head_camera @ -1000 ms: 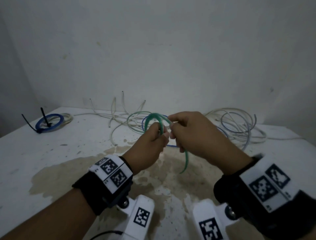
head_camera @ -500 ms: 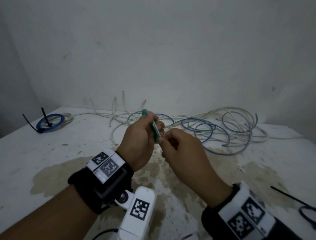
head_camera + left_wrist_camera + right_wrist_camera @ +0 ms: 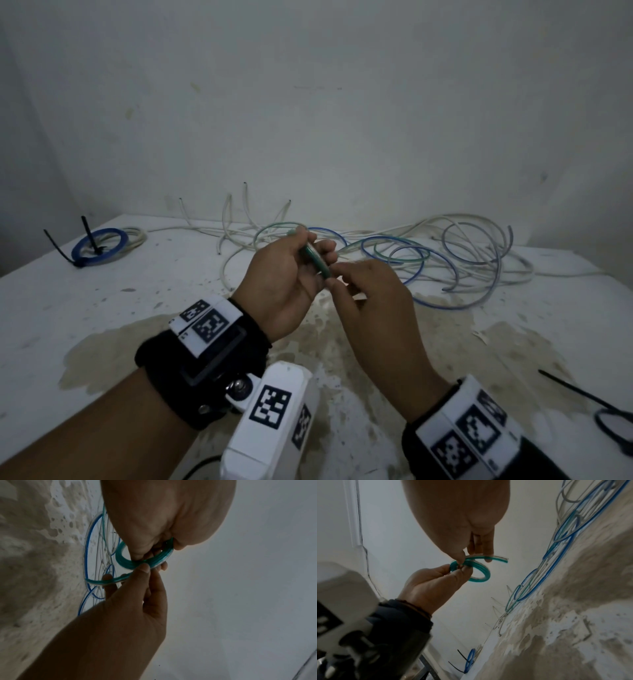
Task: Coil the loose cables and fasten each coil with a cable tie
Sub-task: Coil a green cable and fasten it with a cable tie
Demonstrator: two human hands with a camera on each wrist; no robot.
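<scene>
Pinching the small green plastic cable coil [image 3: 314,261] at frame centre, left hand [image 3: 286,284] keeps loops stacked; right hand [image 3: 371,308] fingers [image 3: 145,568] grip its free end, ready to tuck.

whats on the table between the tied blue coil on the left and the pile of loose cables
In the head view, white cable ends and one long white strand lie between the blue coil and the loose pile; elsewhere the table is bare.

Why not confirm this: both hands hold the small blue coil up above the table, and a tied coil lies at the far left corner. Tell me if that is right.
One thing is wrong: the coil held by the left hand and the right hand is green, not blue, as the right wrist view shows. The rest stands: it is held above the table, and a tied coil lies at the far left corner.
</scene>
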